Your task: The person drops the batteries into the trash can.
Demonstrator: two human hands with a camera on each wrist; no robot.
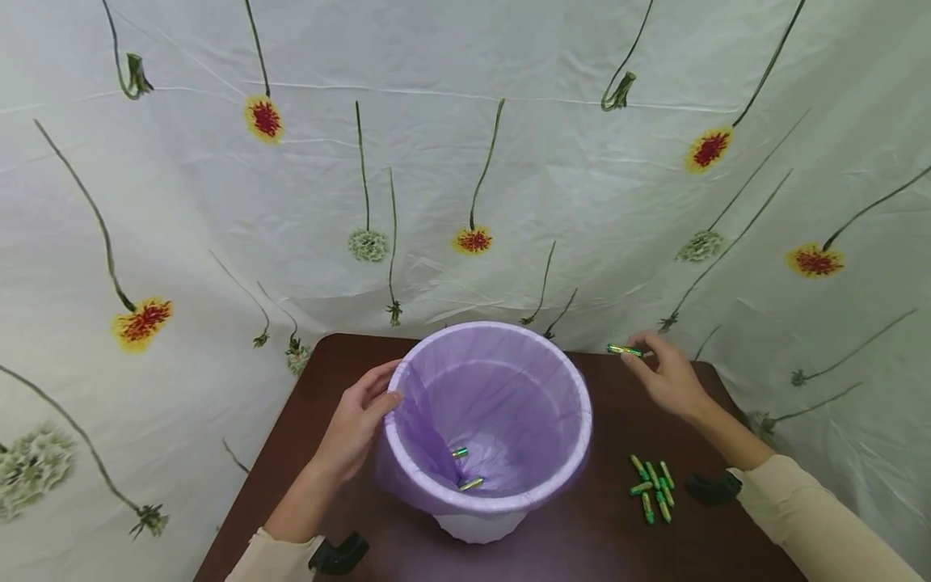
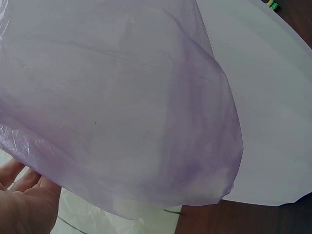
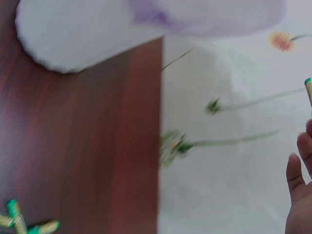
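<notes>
A white bin (image 1: 480, 527) lined with a thin purple bag (image 1: 502, 380) stands on the dark table. My left hand (image 1: 356, 420) grips its left rim, thumb over the edge and fingers outside. In the left wrist view the left hand (image 2: 31, 200) shows at the lower left beside the hanging bag (image 2: 122, 97). To the right of the bin, raised above the table, my right hand (image 1: 665, 376) pinches a green and gold battery (image 1: 624, 350) by one end. Two similar batteries (image 1: 471, 484) lie inside the bin on the bag.
Several green and gold batteries (image 1: 647, 508) lie loosely grouped on the brown table (image 1: 582, 533), right of the bin. A pale cloth with printed flowers (image 1: 436, 162) hangs behind and around the table. Each wrist carries a black mount (image 1: 340, 554).
</notes>
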